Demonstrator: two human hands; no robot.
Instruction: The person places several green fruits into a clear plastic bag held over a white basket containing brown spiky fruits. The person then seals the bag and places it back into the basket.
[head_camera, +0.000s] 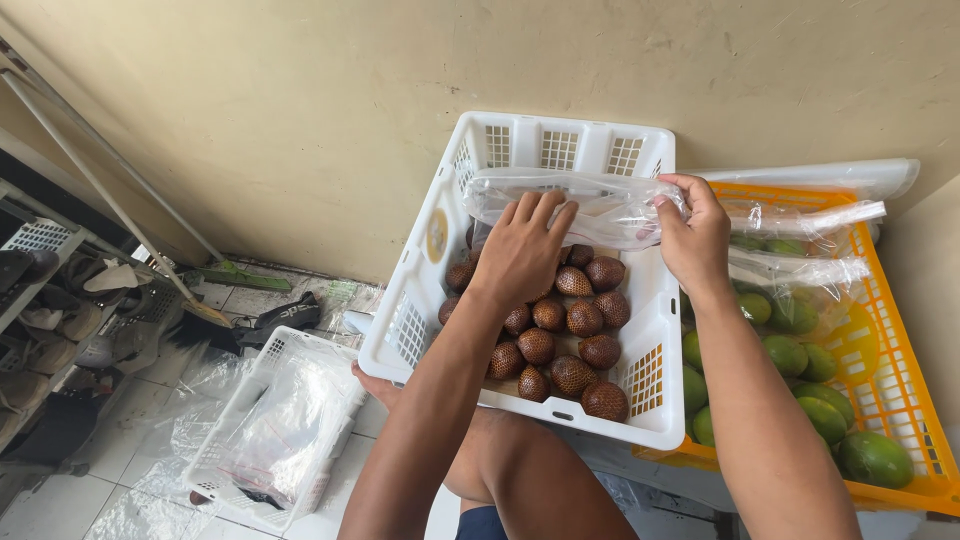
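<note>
clear plastic bag (600, 210) sits at the frame's centre, stretched over the white crate (560, 150). my right hand (693, 235) pinches its edge shut between thumb and fingers. my left hand (522, 250), fingers loosely curled, presses into the bag above the brown scaly fruit (572, 340). green mangoes (800, 360) fill the orange crate (900, 400) at right.

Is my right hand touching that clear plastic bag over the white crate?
Touching. The head view shows the right hand pinching the edge of the clear plastic bag between thumb and fingers, with the film bunched at the fingertips above the white crate.
</note>
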